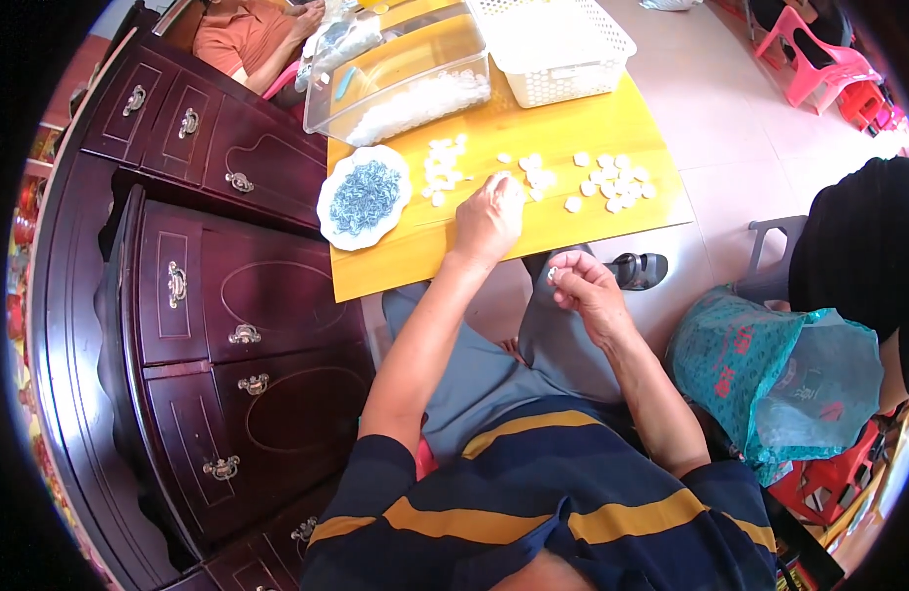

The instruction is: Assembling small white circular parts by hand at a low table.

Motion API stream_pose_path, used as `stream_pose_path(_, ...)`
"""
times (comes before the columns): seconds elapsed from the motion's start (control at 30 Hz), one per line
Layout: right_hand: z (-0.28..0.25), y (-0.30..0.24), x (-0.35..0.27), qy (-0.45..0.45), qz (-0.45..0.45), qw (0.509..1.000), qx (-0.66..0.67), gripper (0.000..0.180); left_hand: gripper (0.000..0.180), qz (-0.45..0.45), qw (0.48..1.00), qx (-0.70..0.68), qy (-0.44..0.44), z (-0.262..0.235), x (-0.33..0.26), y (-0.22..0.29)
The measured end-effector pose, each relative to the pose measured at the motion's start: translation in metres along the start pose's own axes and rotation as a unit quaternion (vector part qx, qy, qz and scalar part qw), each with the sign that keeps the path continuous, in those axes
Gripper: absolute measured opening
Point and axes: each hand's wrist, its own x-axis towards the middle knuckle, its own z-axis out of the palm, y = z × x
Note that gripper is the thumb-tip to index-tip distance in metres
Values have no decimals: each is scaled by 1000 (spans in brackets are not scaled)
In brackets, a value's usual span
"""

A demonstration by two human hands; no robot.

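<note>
My left hand (489, 219) reaches over the yellow table (415, 271), its fingers closed at the tips beside a small pile of white pieces (540, 177); what they grip is too small to make out. Just off the table's front edge, above my knee, my right hand (590, 293) pinches a small white piece (552, 274) between thumb and forefinger. More white pieces lie in a group (612, 182) to the right and in another cluster (442, 165) to the left. A scalloped white plate (342, 239) at the table's left holds many small blue-grey slivers.
Behind the pieces stand a clear plastic bin (322, 113) with white items inside and a white perforated basket (573, 84). A dark wooden cabinet (218, 295) borders the table's left. To my right sits a teal plastic bag (715, 364); another person (246, 39) is at the far left.
</note>
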Motion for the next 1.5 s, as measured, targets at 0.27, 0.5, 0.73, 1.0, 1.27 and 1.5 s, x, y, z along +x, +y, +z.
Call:
stream_pose_path(0.27, 4, -2, -3, 16, -21, 999, -33, 15, 3, -158, 919, -358, -55, -37, -44, 26)
stream_pose_path(0.5, 10, 5, -4, -7, -91, 994, -59, 17, 10, -168, 885, -417, -118, -45, -79, 32)
stream_pose_path(0.73, 11, 6, -5, -13, -97, 992, -78, 17, 15, -126, 911, -372, -122, -52, -79, 42)
stream_pose_path(1.0, 11, 9, -4, -25, -111, 990, -86, 11, 16, -109, 923, -343, -139, -55, -79, 47)
stream_pose_path(1.27, 8, 12, -1, -30, -126, 987, -91, 10, 16, -94, 930, -328, -136, -52, -79, 44)
stream_pose_path(1.5, 9, 15, 0, -20, -144, 984, -108, 10, 16, -107, 924, -342, -130, -52, -79, 44)
